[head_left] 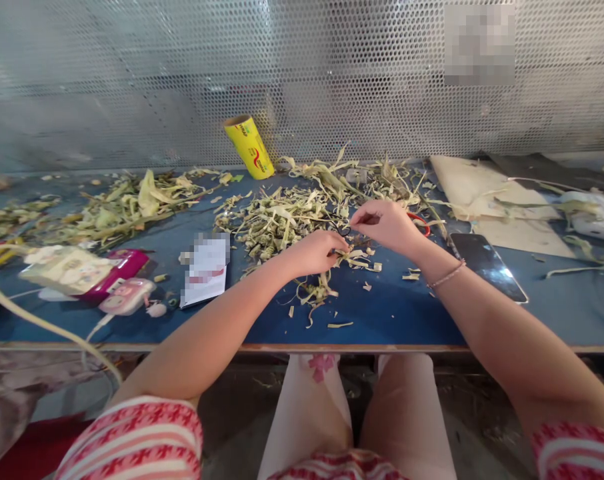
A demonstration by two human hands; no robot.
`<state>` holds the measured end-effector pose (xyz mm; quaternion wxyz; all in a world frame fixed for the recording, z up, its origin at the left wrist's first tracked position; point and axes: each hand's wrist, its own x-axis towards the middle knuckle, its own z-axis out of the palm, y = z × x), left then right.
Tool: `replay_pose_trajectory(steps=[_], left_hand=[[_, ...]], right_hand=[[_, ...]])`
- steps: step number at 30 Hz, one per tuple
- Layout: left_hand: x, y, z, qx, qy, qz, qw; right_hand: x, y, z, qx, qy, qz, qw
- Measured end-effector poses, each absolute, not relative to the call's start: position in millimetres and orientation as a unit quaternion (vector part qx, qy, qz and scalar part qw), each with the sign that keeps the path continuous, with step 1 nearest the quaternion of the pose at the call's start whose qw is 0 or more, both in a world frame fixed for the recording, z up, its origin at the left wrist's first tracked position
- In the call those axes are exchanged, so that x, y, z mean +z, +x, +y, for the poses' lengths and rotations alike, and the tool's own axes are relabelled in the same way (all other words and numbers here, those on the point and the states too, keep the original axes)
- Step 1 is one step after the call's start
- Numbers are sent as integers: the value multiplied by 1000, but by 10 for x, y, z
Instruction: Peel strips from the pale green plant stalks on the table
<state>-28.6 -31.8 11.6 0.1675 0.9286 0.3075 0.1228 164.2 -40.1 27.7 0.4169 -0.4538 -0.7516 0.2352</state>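
Note:
My left hand (pixel 316 253) is closed, fingertips pinched together at the near edge of a heap of dried pale-green plant pieces (pixel 282 220). Pale strips lie right at those fingertips; what they hold, if anything, is hidden. Slightly higher and to the right, my right hand (pixel 388 225) is also closed in a pinch, with no clear view of what is in it. A thin dark loop shows between the two hands. Behind my right wrist, a red curved handle (pixel 424 224) sticks out. Loose scraps (pixel 317 290) are scattered below my hands on the blue tabletop (pixel 382 320).
A yellow cardboard tube (pixel 249 148) leans near the perforated metal panel (pixel 332 73). More dried stalks (pixel 127 203) lie at left. A phone (pixel 488 267) and cardboard (pixel 497 193) are at right. At left are a phone-like slab (pixel 205 273), a pink case (pixel 127 297) and a cable (pixel 47 320).

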Motion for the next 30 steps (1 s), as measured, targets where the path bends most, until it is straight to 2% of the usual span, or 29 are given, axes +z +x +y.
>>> replay_pose_trajectory(steps=[4, 10, 14, 19, 24, 27, 30], left_hand=[[106, -302, -286, 120, 938, 292, 145], [37, -300, -208, 231, 928, 279, 94], [101, -277, -255, 326, 868, 329, 178], [186, -269, -308, 406, 761, 402, 308], [231, -267, -332, 426, 721, 459, 297], [246, -267, -348, 436, 731, 436, 293], [216, -248, -352, 441, 729, 375, 364]], right_hand=[[268, 1643, -400, 235, -460, -750, 412], [259, 1644, -385, 234, -455, -751, 419], [302, 1630, -436, 196, -433, -743, 471], [403, 1599, -625, 57, -378, -741, 553], [413, 1552, -718, 6, -348, -793, 499], [347, 1517, -668, 4, -339, -819, 462], [265, 1495, -592, 7, -345, -817, 462]])
